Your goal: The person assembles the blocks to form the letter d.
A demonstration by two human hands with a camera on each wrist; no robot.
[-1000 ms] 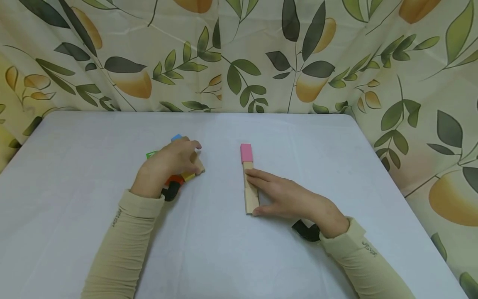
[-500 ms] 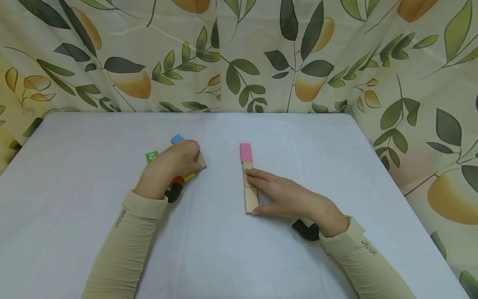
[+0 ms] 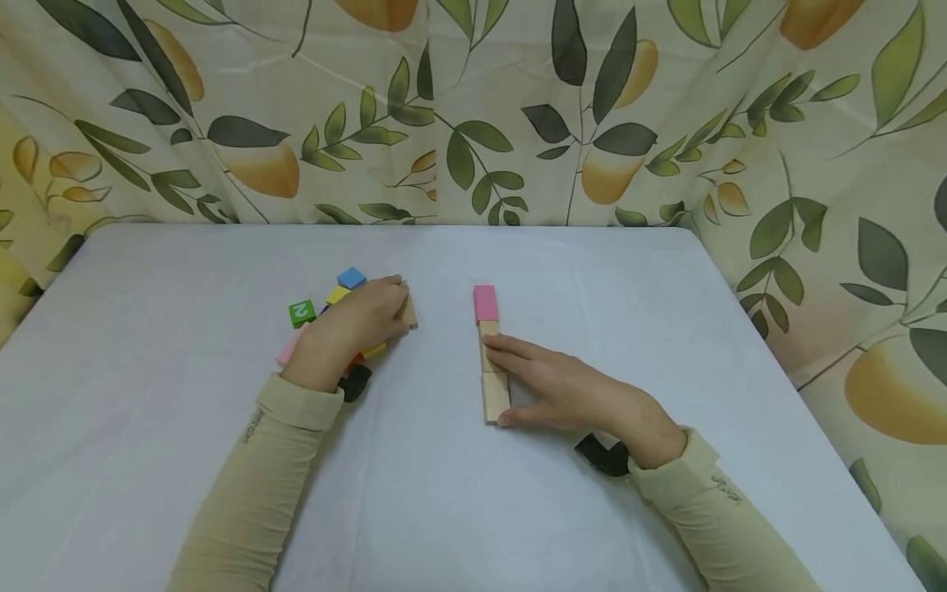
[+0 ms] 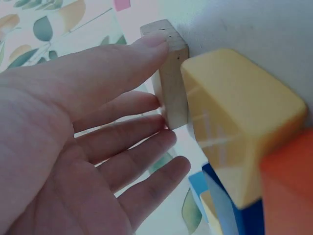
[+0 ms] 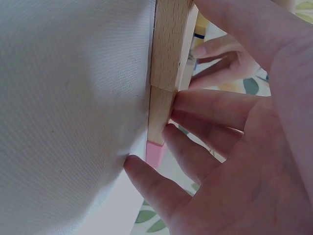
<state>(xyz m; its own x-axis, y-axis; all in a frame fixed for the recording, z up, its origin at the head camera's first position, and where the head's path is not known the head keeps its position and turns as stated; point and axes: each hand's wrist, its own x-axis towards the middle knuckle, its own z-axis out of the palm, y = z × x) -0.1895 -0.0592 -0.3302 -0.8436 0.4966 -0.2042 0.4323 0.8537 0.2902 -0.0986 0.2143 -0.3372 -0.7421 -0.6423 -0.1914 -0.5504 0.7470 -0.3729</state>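
My left hand (image 3: 344, 329) pinches a plain wooden block (image 4: 175, 85) between thumb and fingertips, on the right side of a loose group of coloured blocks. In the left wrist view a yellow block (image 4: 239, 93) sits close beside it, with an orange-red block (image 4: 291, 181) nearer the camera. My right hand (image 3: 573, 386) rests along a straight row of two plain wooden blocks (image 3: 496, 399) capped by a pink block (image 3: 485, 302) at the far end. Its nearly straight fingers touch the row's side, as the right wrist view shows, and its thumb lies at the near end.
Left of the left hand lie a green block (image 3: 302, 312) marked with a digit, a blue block (image 3: 352, 278) and a partly hidden pink block (image 3: 288, 352). The white-covered table (image 3: 414, 493) ends at a leaf-patterned curtain (image 3: 503, 107).
My left hand has taken hold of the wooden block and drawn it slightly right, away from the group, uncovering more of the green, blue and pink blocks. The right hand stays put.
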